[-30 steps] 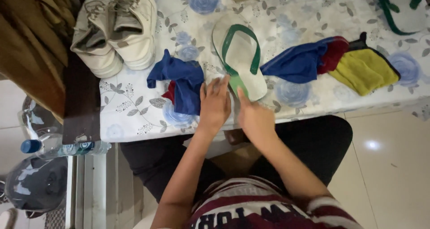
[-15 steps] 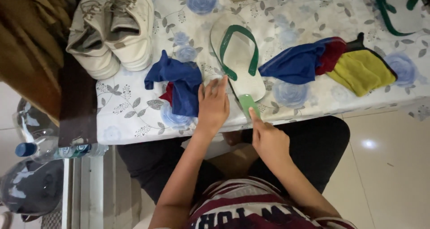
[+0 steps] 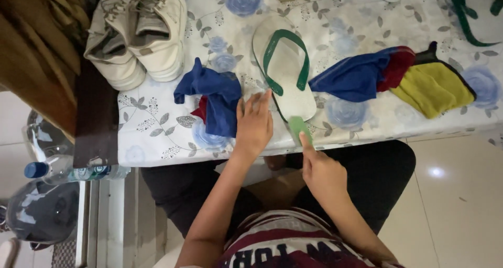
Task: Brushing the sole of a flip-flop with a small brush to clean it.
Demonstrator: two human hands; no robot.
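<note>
Nearest, at the desk's front edge: right hand [image 3: 324, 169], loosely curled, index finger stretched out and tip touching a small pale green bar, soap-like in shape [image 3: 299, 127]; fingers not clamped on it, nothing gripped. Green bar lying flat on the desk [image 3: 157, 137], covered with a white cloth printed in blue roses and grey leaves, just below the heel of a sandal.

Just left of that, left hand [image 3: 254, 124] laid flat, palm down, fingers straight and slightly apart, resting on the cloth between a crumpled blue rag with a red patch [image 3: 212, 97] and the sandal, fingertips touching the sandal's edge.

White rubber flip-flop with a dark green strap [image 3: 284, 68], sole down, strap up, heel toward the person, toe pointing away; footbed dull and somewhat greyed, strap forming a narrow V.

Right of it, a heap of blue, red and yellow cloths with black trim [image 3: 403, 79].

Farther left, a pair of off-white laced sneakers [image 3: 139, 32], side by side.

At the far right corner, another green-strapped sandal [image 3: 471, 11], cut off by the frame.
</note>
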